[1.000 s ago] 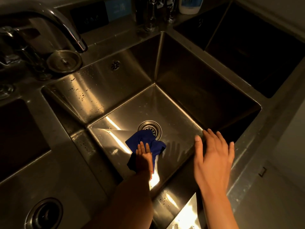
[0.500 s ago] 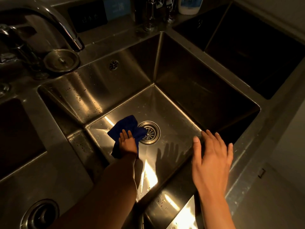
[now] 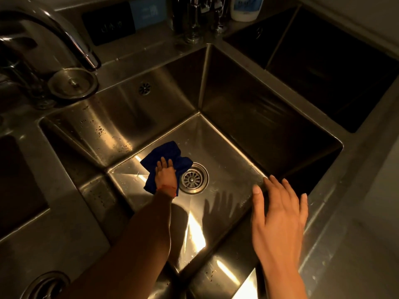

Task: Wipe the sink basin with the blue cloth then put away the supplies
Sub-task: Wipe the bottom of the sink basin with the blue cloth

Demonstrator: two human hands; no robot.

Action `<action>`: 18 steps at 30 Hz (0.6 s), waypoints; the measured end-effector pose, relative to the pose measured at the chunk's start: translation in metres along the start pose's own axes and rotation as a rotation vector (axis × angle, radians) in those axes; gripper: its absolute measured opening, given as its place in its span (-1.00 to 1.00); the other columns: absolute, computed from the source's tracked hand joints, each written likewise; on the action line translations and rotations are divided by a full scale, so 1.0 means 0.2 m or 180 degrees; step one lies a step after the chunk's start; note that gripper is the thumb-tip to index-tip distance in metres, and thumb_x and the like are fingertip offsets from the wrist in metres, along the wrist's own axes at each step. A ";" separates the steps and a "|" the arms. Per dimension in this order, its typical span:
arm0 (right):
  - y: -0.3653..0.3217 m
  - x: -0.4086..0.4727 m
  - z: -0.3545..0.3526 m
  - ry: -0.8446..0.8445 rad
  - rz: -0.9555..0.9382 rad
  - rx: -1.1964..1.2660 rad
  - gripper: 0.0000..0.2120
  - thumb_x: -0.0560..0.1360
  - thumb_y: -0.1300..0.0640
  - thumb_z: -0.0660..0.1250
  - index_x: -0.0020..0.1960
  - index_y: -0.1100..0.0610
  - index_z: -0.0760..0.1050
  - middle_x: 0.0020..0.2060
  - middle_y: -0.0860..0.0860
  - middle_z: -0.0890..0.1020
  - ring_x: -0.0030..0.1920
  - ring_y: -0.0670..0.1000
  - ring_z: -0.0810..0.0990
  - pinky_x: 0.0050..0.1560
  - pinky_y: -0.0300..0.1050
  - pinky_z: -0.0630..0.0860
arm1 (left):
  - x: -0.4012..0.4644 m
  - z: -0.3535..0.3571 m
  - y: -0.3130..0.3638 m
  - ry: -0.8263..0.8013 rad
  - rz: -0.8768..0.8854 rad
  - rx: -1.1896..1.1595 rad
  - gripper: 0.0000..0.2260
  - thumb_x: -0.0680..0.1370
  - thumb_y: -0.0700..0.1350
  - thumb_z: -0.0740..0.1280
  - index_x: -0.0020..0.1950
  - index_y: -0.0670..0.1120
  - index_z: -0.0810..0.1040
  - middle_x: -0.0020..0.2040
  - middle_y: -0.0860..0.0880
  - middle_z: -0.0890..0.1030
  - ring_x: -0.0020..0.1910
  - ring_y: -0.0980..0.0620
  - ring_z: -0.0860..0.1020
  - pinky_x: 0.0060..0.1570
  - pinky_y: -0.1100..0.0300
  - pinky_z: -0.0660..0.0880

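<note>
The steel sink basin fills the middle of the view, with a round drain strainer in its floor. A crumpled blue cloth lies on the basin floor just left of the drain. My left hand presses flat on the cloth, arm reaching down into the basin. My right hand hovers above the basin's near right edge, fingers spread, holding nothing.
A curved tap and a round metal lid sit at the back left. A white bottle and glassware stand on the back ledge. Further basins lie at the right and left.
My left hand has slid the blue cloth from the near side of the drain to its left and then slightly farther back. The right hand has barely moved.
</note>
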State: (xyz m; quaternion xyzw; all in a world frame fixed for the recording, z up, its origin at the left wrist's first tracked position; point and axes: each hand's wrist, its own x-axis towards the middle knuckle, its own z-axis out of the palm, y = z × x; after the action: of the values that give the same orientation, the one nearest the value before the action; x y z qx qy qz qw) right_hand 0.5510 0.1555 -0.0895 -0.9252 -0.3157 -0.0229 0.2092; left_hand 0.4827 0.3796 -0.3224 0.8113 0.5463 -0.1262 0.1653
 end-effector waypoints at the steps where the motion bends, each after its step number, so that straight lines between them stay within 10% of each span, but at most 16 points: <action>1: 0.00 0.00 0.00 -0.0008 -0.0004 -0.0022 -0.43 0.53 -0.18 -0.09 0.26 0.15 0.45 0.26 0.07 0.50 0.38 0.04 0.29 0.44 0.00 -0.10 | 0.02 -0.01 0.01 -0.0011 0.0020 -0.0009 -0.53 0.68 -0.07 0.04 0.56 -0.11 0.02 0.57 -0.18 -0.02 0.54 -0.15 0.01 0.49 0.02 0.06; 18: 0.01 0.01 0.01 -0.0064 0.0008 -0.0169 -0.44 0.53 -0.18 -0.08 0.24 0.14 0.46 0.24 0.06 0.51 0.38 0.05 0.29 0.43 0.06 -0.06 | 0.21 -0.03 0.20 -0.0118 0.0559 0.0404 -0.45 0.64 -0.15 0.16 0.57 -0.10 -0.01 0.57 -0.16 -0.05 0.55 -0.16 -0.01 0.50 0.00 0.02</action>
State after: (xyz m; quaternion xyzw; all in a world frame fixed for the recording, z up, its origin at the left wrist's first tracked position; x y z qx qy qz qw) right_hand 0.5530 0.1567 -0.0924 -0.9310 -0.3159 -0.0217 0.1814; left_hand 0.5365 0.4039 -0.3281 0.8624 0.4610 -0.1605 0.1341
